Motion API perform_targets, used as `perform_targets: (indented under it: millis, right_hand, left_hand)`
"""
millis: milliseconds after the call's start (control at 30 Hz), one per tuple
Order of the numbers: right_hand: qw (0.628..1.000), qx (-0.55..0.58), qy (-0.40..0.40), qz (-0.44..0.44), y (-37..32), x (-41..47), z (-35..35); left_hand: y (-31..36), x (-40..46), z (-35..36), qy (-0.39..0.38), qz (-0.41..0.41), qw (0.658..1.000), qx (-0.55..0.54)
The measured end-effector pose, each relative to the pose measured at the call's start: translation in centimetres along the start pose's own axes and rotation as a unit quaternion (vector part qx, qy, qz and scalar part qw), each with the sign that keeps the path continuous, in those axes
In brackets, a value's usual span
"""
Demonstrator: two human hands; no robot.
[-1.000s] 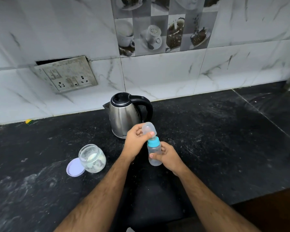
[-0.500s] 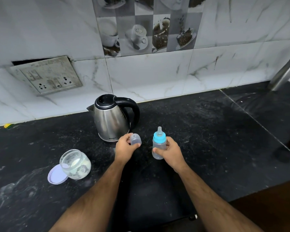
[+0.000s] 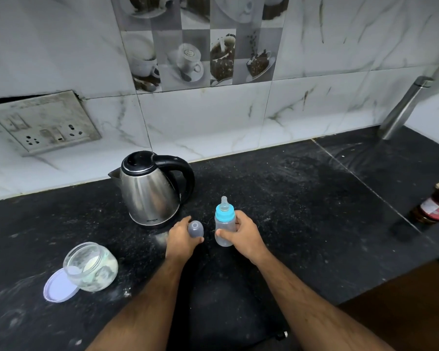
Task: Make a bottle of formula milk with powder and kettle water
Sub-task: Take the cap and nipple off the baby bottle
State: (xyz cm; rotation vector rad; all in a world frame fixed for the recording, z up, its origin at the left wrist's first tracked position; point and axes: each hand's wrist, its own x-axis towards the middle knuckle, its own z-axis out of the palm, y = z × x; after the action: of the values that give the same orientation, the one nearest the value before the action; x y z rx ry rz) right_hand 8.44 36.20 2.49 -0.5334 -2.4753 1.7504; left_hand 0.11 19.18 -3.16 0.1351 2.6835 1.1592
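Note:
A small clear baby bottle [image 3: 223, 230] with a blue collar and a bare teat stands upright on the black counter [image 3: 302, 211]. My right hand [image 3: 245, 235] grips its body. My left hand [image 3: 181, 239] holds the bottle's clear dome cap [image 3: 195, 229] low over the counter, just left of the bottle. A steel kettle [image 3: 151, 190] with a black lid and handle stands right behind my left hand. To the left, an open glass jar [image 3: 90, 267] with white powder sits tilted beside its lilac lid [image 3: 58, 287].
A marble-tiled wall with a socket plate [image 3: 43, 124] backs the counter. A steel tap pipe [image 3: 403, 107] rises at the far right. A dark bottle with a red label [image 3: 435, 206] lies at the right edge. The counter's front edge drops off at lower right.
My left hand pulled the dome cap off the bottle's teat and brought it down to the left, near the counter. My right hand lowered the bottle. The view shifted to the right.

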Motion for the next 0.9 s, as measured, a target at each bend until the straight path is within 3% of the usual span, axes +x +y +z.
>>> perform_targets:
  millis: [100, 233, 300, 400, 500, 567, 767, 900]
  right_hand:
    - [1.000, 0.007, -0.002, 0.002, 0.1, -0.1, 0.1]
    - [0.999, 0.041, -0.010, -0.004, 0.0, -0.4, 0.6]
    - [0.997, 0.068, -0.024, -0.008, -0.2, -0.6, 1.0]
    - [0.989, 0.119, -0.082, -0.011, -1.0, -1.0, 1.6]
    - [0.974, 0.167, -0.154, -0.018, -2.3, -1.4, 2.1]
    - [0.961, 0.187, -0.201, -0.019, -3.1, -1.6, 2.2]
    - [0.954, 0.122, -0.275, -0.017, -4.9, -2.0, 3.2]
    - [0.943, 0.151, -0.295, -0.008, -5.9, -2.2, 3.5]
  left_hand:
    - [0.0, -0.2, -0.1, 0.003, -0.020, 0.999, -0.038]
    - [0.8, -1.6, -1.8, 0.103, 0.018, 0.991, -0.078]
    - [2.2, -2.1, -3.4, 0.111, 0.032, 0.981, -0.155]
    - [4.5, -2.9, -5.9, 0.003, 0.039, 0.951, -0.306]
    - [5.4, -3.6, -8.1, -0.144, 0.071, 0.917, -0.365]
    - [5.2, -3.8, -8.9, -0.198, 0.091, 0.896, -0.387]
    - [5.1, -4.1, -9.7, -0.120, 0.076, 0.895, -0.424]
    - [4.7, -4.4, -10.5, -0.157, 0.064, 0.878, -0.447]
